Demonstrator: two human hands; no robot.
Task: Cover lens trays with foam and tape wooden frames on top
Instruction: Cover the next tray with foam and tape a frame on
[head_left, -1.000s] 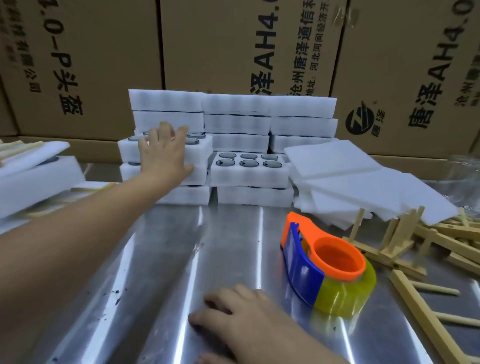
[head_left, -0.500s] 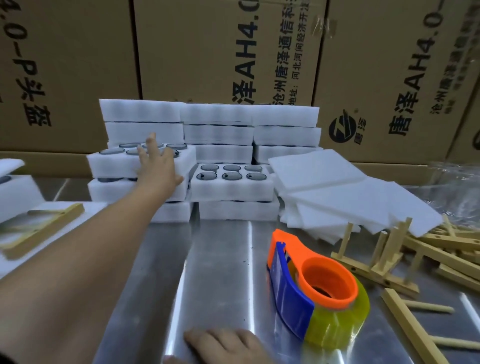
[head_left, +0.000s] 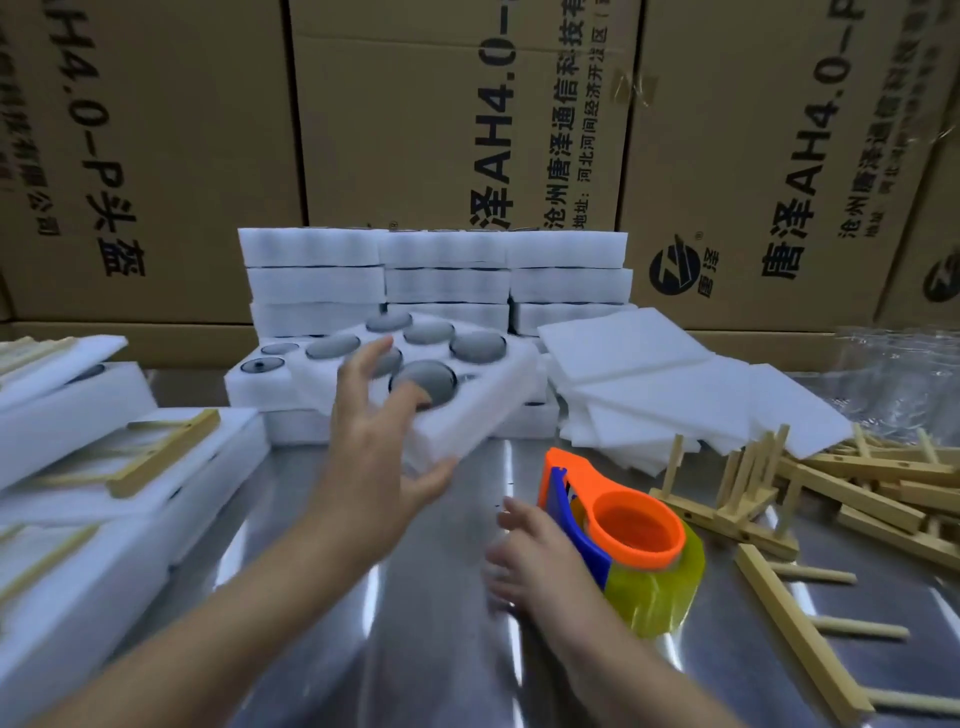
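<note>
L hand (head_left: 382, 441) gripping lens tray (head_left: 467, 395), tilted

Left hand (head_left: 376, 441) outstretched, fingers clamped; right hand (head_left: 535, 551) low, fingers spread.

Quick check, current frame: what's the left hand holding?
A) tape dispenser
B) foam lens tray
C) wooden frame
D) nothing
B: the left hand grips the foam lens tray by its near edge, lifted and tilted above the steel table; the tape dispenser sits on the table beside the right hand, and the loose wooden frames lie untouched at right.
</note>
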